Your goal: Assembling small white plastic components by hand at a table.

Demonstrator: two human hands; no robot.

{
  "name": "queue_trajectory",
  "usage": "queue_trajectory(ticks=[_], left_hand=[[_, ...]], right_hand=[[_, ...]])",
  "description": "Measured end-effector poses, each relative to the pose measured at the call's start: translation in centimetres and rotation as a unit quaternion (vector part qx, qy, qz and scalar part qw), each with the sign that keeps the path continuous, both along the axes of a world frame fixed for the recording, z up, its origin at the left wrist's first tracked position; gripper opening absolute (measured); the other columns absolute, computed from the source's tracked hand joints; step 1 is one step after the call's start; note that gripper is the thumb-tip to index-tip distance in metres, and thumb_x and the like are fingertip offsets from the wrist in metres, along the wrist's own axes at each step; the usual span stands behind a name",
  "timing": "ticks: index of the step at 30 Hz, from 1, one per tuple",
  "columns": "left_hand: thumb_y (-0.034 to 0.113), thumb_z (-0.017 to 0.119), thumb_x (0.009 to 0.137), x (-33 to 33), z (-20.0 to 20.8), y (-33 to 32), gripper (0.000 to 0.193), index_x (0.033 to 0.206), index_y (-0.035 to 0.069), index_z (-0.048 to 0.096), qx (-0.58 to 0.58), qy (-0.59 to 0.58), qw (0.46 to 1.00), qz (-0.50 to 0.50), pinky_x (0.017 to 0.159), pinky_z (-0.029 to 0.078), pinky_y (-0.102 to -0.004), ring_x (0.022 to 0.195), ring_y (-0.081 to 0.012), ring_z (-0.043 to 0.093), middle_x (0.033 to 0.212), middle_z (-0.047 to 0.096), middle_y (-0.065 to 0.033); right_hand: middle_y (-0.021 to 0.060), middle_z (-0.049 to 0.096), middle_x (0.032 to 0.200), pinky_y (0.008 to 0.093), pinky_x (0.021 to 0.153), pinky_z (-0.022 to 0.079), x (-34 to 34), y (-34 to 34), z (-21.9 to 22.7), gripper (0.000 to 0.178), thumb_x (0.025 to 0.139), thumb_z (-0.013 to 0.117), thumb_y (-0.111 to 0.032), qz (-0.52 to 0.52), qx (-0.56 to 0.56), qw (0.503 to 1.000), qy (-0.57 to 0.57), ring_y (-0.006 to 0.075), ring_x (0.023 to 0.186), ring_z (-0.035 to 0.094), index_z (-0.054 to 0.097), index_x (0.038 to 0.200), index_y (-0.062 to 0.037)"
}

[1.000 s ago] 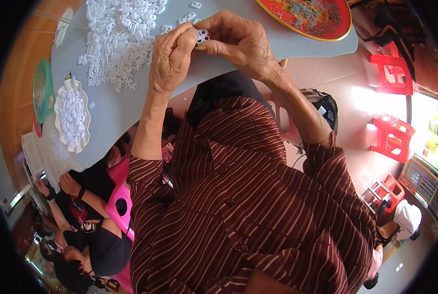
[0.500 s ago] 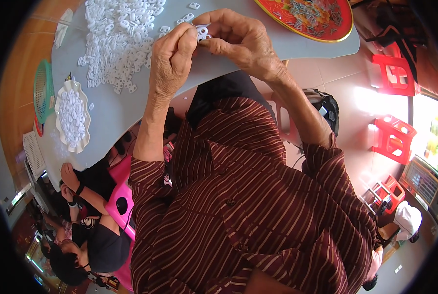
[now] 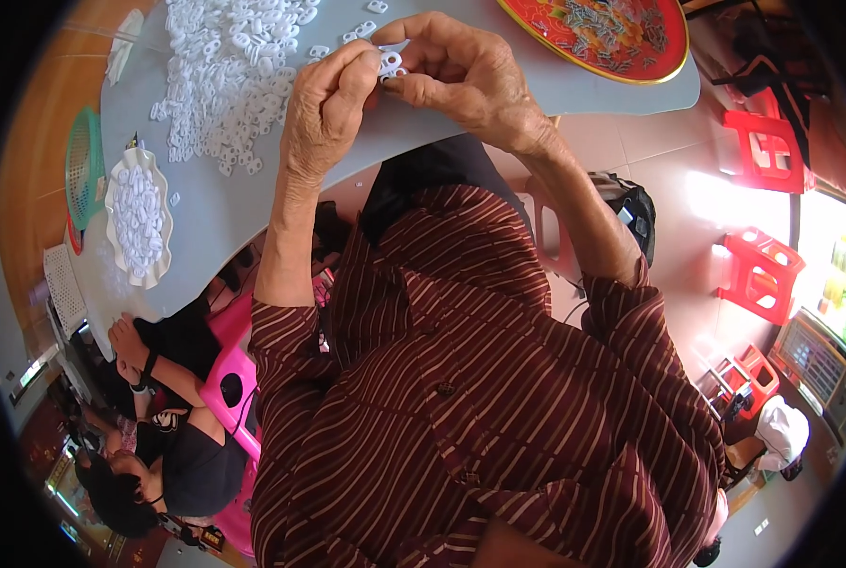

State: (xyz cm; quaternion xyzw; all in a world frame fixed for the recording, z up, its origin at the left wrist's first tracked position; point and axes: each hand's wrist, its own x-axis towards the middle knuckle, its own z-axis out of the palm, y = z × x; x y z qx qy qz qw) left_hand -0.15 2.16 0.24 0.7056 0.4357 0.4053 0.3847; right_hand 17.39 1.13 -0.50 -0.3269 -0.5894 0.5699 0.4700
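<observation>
My left hand (image 3: 324,118) and my right hand (image 3: 480,90) meet over the table's near edge, fingers closed in pinches. Between their fingertips is a small white plastic piece with holes (image 3: 391,62). My right thumb and fingers grip it from the right, while my left fingertips press at its left side, partly hiding it. Several similar loose pieces (image 3: 358,33) lie just beyond my hands. A large heap of white plastic pieces (image 3: 224,90) spreads on the table left of my left hand.
On the grey table (image 3: 210,222), a red round tray (image 3: 667,72) at far right holds small metal pieces. At left stand a scalloped white dish (image 3: 166,254) of white parts and a green basket (image 3: 83,175). Another person (image 3: 196,464) sits lower left; red stools (image 3: 762,275) stand right.
Both my hands stay at the white piece with only slight finger shifts. The other person's hands at the left have moved a little.
</observation>
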Motion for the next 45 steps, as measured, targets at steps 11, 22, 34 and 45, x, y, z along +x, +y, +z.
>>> queue_trajectory(ticks=[11, 22, 34, 45], left_hand=[[0.023, 0.048, 0.092, 0.3, -0.3, 0.0, 0.026, 0.08, 0.0, 0.05, -0.005, -0.023, 0.999, 0.026, 0.053, 0.035, -0.0277, 0.057, -0.0098, 0.037, 0.058, 0.042, -0.0019], [0.02, 0.05, 0.09, 0.3, -0.8, -0.4, 0.025, 0.092, -0.004, 0.057, 0.024, 0.004, 0.999, 0.033, 0.054, 0.039, -0.027, 0.058, -0.0105, 0.041, 0.062, 0.046, -0.0044], [0.02, 0.048, 0.092, 0.5, -0.1, -0.3, 0.024, 0.083, -0.001, 0.054, 0.021, 0.004, 0.999, 0.026, 0.052, 0.036, -0.0274, 0.056, -0.0106, 0.04, 0.059, 0.044, -0.0026], [0.019, 0.049, 0.092, 0.2, -0.5, 0.0, 0.022, 0.085, -0.001, 0.054, 0.064, 0.01, 0.998, 0.007, 0.051, 0.035, -0.0278, 0.055, -0.0109, 0.038, 0.058, 0.041, -0.0034]], right_hand=[[0.0003, 0.058, 0.076, 0.0218, 0.068, 0.049, -1.0, 0.0, -1.7, 0.038, 0.073, 0.078, -0.01, -0.056, 0.052, 0.997, 0.006, 0.0056, 0.071, 0.054, 0.059, 0.105, 0.0014], [-0.0033, 0.052, 0.075, 0.017, 0.066, 0.047, -0.5, -0.1, -1.4, 0.025, 0.079, 0.071, -0.001, -0.029, 0.056, 0.998, -0.027, 0.0015, 0.071, 0.05, 0.06, 0.102, -0.0005], [0.0011, 0.061, 0.079, 0.0206, 0.068, 0.05, -0.5, 0.1, -0.9, 0.028, 0.081, 0.071, -0.009, -0.044, 0.024, 0.999, 0.02, 0.0055, 0.073, 0.057, 0.063, 0.105, 0.001], [0.0061, 0.065, 0.089, 0.0233, 0.077, 0.052, -0.3, 0.0, -0.5, 0.025, 0.085, 0.065, -0.006, -0.009, -0.01, 0.999, 0.051, 0.0102, 0.082, 0.062, 0.06, 0.107, 0.004]])
